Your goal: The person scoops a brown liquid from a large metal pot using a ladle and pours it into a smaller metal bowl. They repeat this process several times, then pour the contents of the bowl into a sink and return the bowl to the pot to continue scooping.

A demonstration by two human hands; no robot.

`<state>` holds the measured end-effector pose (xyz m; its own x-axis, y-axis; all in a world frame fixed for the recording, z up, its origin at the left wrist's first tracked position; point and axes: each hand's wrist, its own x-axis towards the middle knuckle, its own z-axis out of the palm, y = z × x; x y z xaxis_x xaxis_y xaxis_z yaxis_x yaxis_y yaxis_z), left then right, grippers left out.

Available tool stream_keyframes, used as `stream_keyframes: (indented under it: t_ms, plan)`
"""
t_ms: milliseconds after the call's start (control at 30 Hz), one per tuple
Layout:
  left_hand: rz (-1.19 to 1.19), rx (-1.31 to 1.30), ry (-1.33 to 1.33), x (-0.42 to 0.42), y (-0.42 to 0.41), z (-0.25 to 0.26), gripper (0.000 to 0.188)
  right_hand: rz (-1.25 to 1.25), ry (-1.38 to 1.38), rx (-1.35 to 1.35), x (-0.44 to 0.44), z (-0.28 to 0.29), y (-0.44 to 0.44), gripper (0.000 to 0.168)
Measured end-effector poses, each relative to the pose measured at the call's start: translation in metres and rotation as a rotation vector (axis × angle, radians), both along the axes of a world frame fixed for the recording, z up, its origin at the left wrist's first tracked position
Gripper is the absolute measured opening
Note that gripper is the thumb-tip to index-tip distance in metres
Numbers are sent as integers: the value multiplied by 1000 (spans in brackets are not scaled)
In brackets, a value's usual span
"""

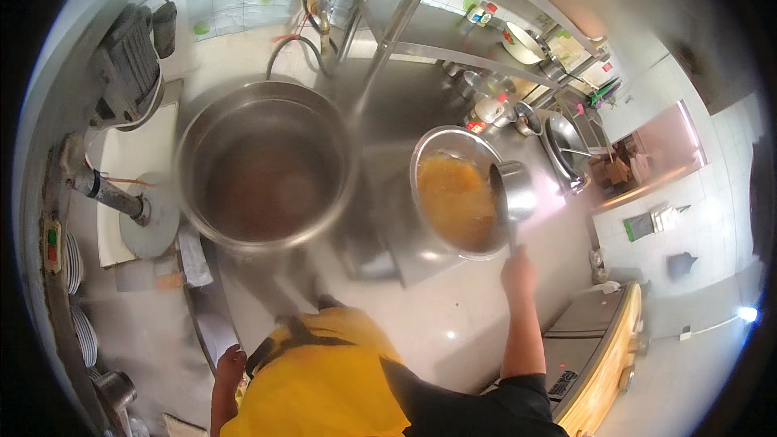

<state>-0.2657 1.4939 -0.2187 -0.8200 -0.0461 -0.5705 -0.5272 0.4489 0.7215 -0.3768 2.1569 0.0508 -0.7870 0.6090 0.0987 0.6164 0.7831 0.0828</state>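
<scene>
My right hand (519, 272) is closed around the handle of a metal ladle (518, 191), whose deep cup is tilted over the right rim of a steel basin (432, 144). Orange-brown liquid (455, 200) lies in that basin. Left of it stands a large steel pot (197, 218) with dark, brownish contents that look blurred through haze. My left hand (231, 364) hangs low at the left of my yellow apron (315, 376), away from the pot; its fingers look curled, and whether it holds anything cannot be made out.
A steel shelf rack (449, 57) stands behind the counter, with bottles, an enamel bowl (522, 42) and small metal containers. A machine with a round plate (152, 218) is at the left, near stacked plates (84, 334). A low cabinet (576, 340) stands at the right.
</scene>
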Motion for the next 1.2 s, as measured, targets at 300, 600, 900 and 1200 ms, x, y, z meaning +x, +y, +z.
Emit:
stream_keyframes:
  t_ms: [300, 600, 900, 1200]
  plan:
    - [-42, -29, 125, 24, -10, 3, 39, -6, 97, -120, -36, 1, -38, 36]
    - [496, 144, -120, 81, -15, -60, 34, 380, 56, -951, -193, -41, -237, 25]
    - [312, -238, -277, 41, 26, 103, 34, 1004, -834, -255, -340, -292, -316, 20]
    - [1186, 516, -343, 72, 76, 86, 34, 665, -601, -512, -371, -425, -349, 25]
